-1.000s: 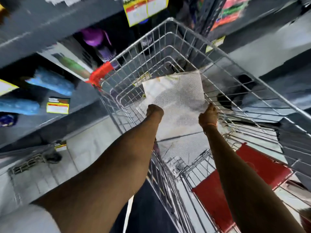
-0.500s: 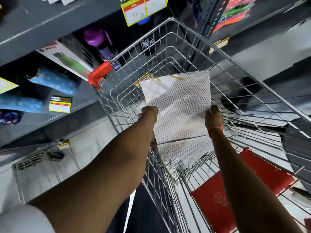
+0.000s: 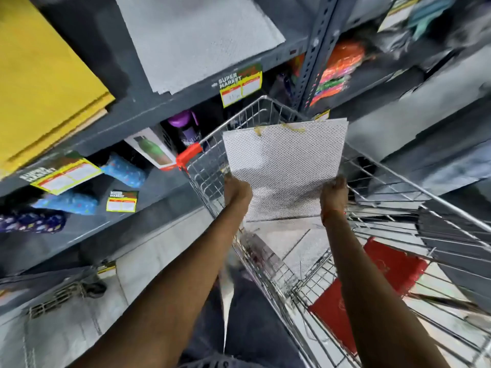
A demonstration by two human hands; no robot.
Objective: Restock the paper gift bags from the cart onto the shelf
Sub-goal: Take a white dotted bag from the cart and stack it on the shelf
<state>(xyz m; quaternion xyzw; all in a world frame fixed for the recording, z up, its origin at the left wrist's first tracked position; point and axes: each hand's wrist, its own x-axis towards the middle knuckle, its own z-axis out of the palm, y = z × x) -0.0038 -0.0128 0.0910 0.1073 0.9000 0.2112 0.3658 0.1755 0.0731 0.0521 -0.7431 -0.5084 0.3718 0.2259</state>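
Note:
A flat white dotted paper gift bag (image 3: 284, 168) with yellowish cord handles is held upright above the wire cart (image 3: 398, 187). My left hand (image 3: 237, 191) grips its lower left edge and my right hand (image 3: 334, 192) grips its lower right edge. More white dotted bags (image 3: 295, 251) lie in the cart bottom below it. On the grey shelf (image 3: 159, 102) above left lies a stack of the same white dotted bags (image 3: 196, 41), beside a stack of yellow bags (image 3: 39, 75).
A stack of dark grey bags (image 3: 457, 235) lies in the cart's right side, over the red child seat flap (image 3: 372, 288). Lower shelves hold blue patterned rolls (image 3: 123, 170), a purple bottle (image 3: 186, 128) and price labels (image 3: 240, 88). A perforated steel upright (image 3: 316, 54) divides the shelving.
Both hands have lifted the white dotted bag up out of the cart, and my view has tilted upward so the shelf with white and yellow bag stacks has come into sight.

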